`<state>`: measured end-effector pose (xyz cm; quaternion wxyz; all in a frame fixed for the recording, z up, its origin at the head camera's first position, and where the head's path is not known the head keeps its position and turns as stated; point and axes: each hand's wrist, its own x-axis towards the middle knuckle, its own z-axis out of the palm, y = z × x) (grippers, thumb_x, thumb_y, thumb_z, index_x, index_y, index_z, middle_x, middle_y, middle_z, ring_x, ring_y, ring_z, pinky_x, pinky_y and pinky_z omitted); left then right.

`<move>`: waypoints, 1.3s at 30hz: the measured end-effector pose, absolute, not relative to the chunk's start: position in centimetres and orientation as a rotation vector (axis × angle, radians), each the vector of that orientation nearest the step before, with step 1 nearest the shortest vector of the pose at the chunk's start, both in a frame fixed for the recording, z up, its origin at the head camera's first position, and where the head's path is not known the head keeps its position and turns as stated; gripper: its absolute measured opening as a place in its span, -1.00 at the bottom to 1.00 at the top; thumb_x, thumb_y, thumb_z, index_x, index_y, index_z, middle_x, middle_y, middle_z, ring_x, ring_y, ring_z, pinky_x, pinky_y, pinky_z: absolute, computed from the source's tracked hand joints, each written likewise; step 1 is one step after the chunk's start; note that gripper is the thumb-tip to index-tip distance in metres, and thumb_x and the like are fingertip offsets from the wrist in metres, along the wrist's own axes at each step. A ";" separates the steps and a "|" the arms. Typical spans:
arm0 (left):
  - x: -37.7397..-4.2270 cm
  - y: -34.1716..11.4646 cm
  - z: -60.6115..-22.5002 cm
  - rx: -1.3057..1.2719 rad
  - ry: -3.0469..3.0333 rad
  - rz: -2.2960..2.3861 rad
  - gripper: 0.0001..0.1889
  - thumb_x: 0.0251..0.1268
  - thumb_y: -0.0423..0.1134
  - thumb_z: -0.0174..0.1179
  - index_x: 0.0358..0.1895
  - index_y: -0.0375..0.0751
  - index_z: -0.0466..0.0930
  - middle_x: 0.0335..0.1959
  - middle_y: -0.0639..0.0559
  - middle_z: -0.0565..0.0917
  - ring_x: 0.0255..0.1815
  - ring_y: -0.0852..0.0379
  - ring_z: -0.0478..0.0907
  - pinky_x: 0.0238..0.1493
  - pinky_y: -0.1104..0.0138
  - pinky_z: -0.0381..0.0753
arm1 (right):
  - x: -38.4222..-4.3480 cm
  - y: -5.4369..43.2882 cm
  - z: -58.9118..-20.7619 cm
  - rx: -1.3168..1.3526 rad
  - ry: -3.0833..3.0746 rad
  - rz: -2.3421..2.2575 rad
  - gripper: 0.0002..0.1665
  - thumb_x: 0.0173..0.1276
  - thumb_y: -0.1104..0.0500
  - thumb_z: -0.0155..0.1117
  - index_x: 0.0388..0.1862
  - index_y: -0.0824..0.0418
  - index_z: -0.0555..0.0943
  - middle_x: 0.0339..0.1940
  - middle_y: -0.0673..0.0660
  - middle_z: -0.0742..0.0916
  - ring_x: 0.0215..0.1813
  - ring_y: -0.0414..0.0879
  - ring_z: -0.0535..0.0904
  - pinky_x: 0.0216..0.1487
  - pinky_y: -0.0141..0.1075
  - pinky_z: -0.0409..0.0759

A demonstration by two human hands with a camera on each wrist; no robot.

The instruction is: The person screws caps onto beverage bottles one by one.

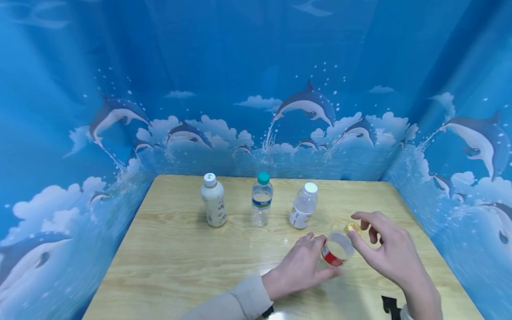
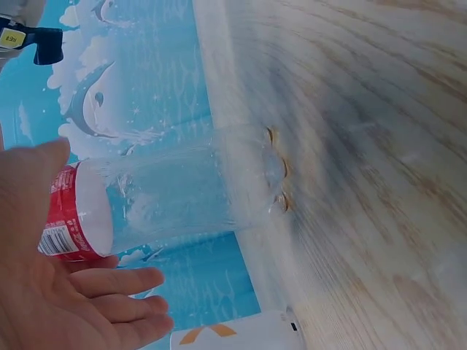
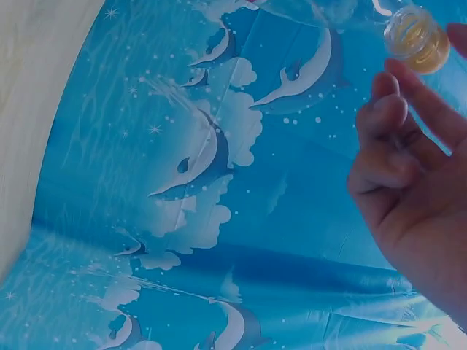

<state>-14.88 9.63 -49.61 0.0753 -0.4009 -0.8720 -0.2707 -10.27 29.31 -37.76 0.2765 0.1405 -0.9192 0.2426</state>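
Note:
A clear plastic bottle (image 1: 338,248) with a red label stands tilted near the table's right side, its base close to the wood in the left wrist view. My left hand (image 1: 306,263) holds it around the red label (image 2: 67,211), thumb on one side and fingers on the other. At the bottle's mouth is a yellow cap (image 1: 353,229), which my right hand (image 1: 394,249) pinches between thumb and forefinger. In the right wrist view, the clear threaded neck (image 3: 403,33) shows right by the cap, while the other fingers curl beneath.
Behind stand a white bottle (image 1: 215,204), a clear bottle with a green cap (image 1: 262,209) and a clear bottle with a white cap (image 1: 303,211). A blue dolphin-print curtain (image 1: 256,89) surrounds the wooden table (image 1: 168,258) at the back and sides.

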 end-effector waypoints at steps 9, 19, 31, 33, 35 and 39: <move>-14.9 9.9 -49.6 -1.182 -2.606 -0.766 -0.39 0.51 0.32 0.15 0.24 -0.15 0.48 -0.25 0.16 0.72 0.32 -0.12 0.67 0.41 0.14 0.62 | -11.2 29.2 -38.7 0.416 -2.389 0.441 -0.53 0.24 -0.09 0.61 -0.51 -0.02 0.44 -0.50 -0.15 0.44 -0.51 -0.35 0.20 -0.59 -0.48 0.11; -15.2 10.0 -49.6 -1.194 -2.654 -0.783 -0.34 0.50 0.30 0.19 0.33 -0.17 0.48 -0.21 0.14 0.77 0.34 -0.12 0.66 0.46 0.15 0.57 | -10.4 30.0 -38.0 0.488 -2.390 0.509 -0.67 0.07 0.21 0.51 -0.13 0.07 0.72 -0.32 -0.13 0.68 -0.37 -0.34 0.39 -0.54 -0.50 0.28; -15.4 9.7 -49.7 -1.281 -2.548 -0.932 -0.53 0.49 0.14 0.30 0.11 -0.16 0.45 -0.52 0.25 0.51 -0.64 0.53 0.23 -0.67 0.70 0.21 | -11.8 29.4 -39.0 0.448 -2.367 0.462 -0.50 0.29 -0.08 0.54 -0.55 0.00 0.38 -0.60 -0.19 0.28 -0.55 -0.43 0.04 -0.60 -0.50 0.00; -15.4 9.7 -49.7 -1.286 -2.549 -0.914 -0.52 0.47 0.15 0.31 0.11 -0.16 0.45 -0.57 0.28 0.45 -0.68 0.53 0.18 -0.70 0.69 0.17 | -11.5 29.5 -38.8 0.431 -2.385 0.480 -0.60 0.25 -0.07 0.58 -0.45 0.03 0.50 -0.56 -0.19 0.35 -0.53 -0.42 0.11 -0.60 -0.49 0.02; -15.5 9.6 -49.6 -1.289 -2.557 -0.898 -0.50 0.46 0.15 0.32 0.13 -0.16 0.45 -0.60 0.31 0.41 -0.71 0.53 0.16 -0.72 0.68 0.16 | -11.0 29.7 -38.6 0.423 -2.416 0.518 -0.72 0.17 0.05 0.59 -0.26 0.04 0.63 -0.47 -0.18 0.47 -0.48 -0.41 0.20 -0.60 -0.47 0.09; -15.6 9.6 -49.5 -1.280 -2.584 -0.862 -0.47 0.45 0.17 0.32 0.17 -0.17 0.47 -0.59 0.32 0.43 -0.71 0.53 0.18 -0.71 0.68 0.17 | -10.7 29.8 -38.2 0.432 -2.486 0.568 -0.60 0.10 0.23 0.52 -0.04 0.04 0.71 -0.32 -0.17 0.61 -0.38 -0.38 0.30 -0.56 -0.45 0.20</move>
